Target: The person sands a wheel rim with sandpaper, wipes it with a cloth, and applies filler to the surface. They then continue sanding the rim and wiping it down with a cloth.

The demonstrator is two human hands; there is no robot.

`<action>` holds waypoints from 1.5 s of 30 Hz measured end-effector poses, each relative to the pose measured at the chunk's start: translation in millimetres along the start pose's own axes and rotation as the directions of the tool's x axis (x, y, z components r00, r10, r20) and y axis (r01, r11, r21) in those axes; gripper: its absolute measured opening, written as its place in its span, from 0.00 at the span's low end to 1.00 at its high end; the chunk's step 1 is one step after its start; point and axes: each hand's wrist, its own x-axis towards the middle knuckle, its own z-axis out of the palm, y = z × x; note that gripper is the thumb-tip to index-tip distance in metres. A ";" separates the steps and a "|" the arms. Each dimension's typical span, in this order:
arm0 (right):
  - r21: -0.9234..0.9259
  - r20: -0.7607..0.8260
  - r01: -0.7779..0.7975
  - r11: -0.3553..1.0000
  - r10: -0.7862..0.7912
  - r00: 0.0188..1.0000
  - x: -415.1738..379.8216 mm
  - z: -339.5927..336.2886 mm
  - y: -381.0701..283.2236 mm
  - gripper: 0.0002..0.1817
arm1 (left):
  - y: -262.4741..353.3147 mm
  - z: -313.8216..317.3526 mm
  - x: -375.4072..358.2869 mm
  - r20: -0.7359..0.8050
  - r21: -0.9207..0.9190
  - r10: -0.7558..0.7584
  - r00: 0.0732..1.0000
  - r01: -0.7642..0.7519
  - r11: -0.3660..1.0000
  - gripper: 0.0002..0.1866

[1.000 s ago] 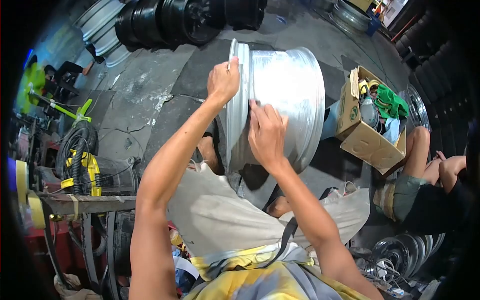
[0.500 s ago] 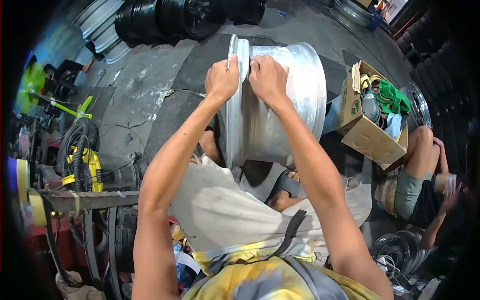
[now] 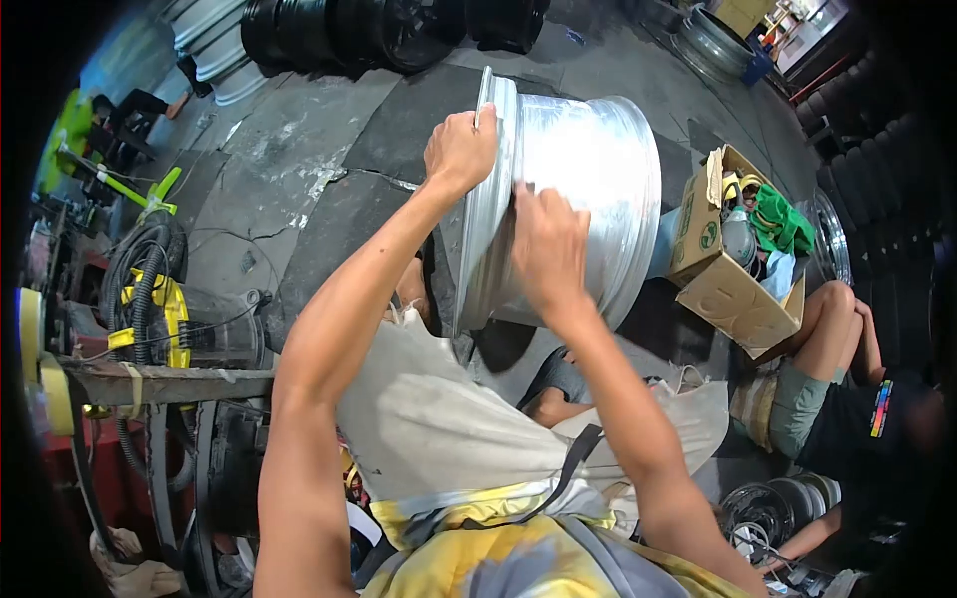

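A silvery metal wheel rim (image 3: pixel 588 149) stands on its edge before me, its barrel shining in the light. My left hand (image 3: pixel 462 151) is closed around the rim's left lip near the top. Against the barrel, just right of the lip, my right hand (image 3: pixel 551 244) has its fingers curled, with the index fingertip near the groove. Whatever that hand might hold is hidden by the fingers. A pale apron (image 3: pixel 429 399) covers my lap below the rim.
An open cardboard box (image 3: pixel 743 269) with a green cloth (image 3: pixel 781 221) and tools stands at right. Beyond it another person's bent leg (image 3: pixel 827 319) shows. A metal frame (image 3: pixel 169 384) and a black hose (image 3: pixel 145 289) are on the left. Black wheels (image 3: pixel 349 30) line the back.
My right hand has moved down the barrel from near its top. My left hand still grips the lip. The person at right has lowered a hand toward the wheels below.
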 end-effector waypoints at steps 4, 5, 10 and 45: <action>0.033 0.039 -0.052 0.998 0.051 0.998 30.7 3.7 7.8 0.09 | -4.8 4.5 -11.4 -0.014 0.009 0.021 1.000 -0.020 1.000 0.31; 0.069 0.043 -0.089 0.994 0.087 0.995 53.4 10.9 17.5 0.09 | -3.9 2.6 -10.7 -0.027 0.008 0.037 0.999 -0.037 0.999 0.31; 0.208 0.062 -0.232 0.950 0.224 0.973 17.1 3.4 -0.3 0.09 | -4.2 -0.8 -6.6 0.026 0.003 0.047 0.999 -0.047 0.999 0.30; -0.145 0.048 0.008 0.989 -0.001 0.999 28.7 0.4 4.7 0.13 | -9.9 6.9 -15.5 -0.064 -0.041 0.043 0.997 -0.046 0.998 0.29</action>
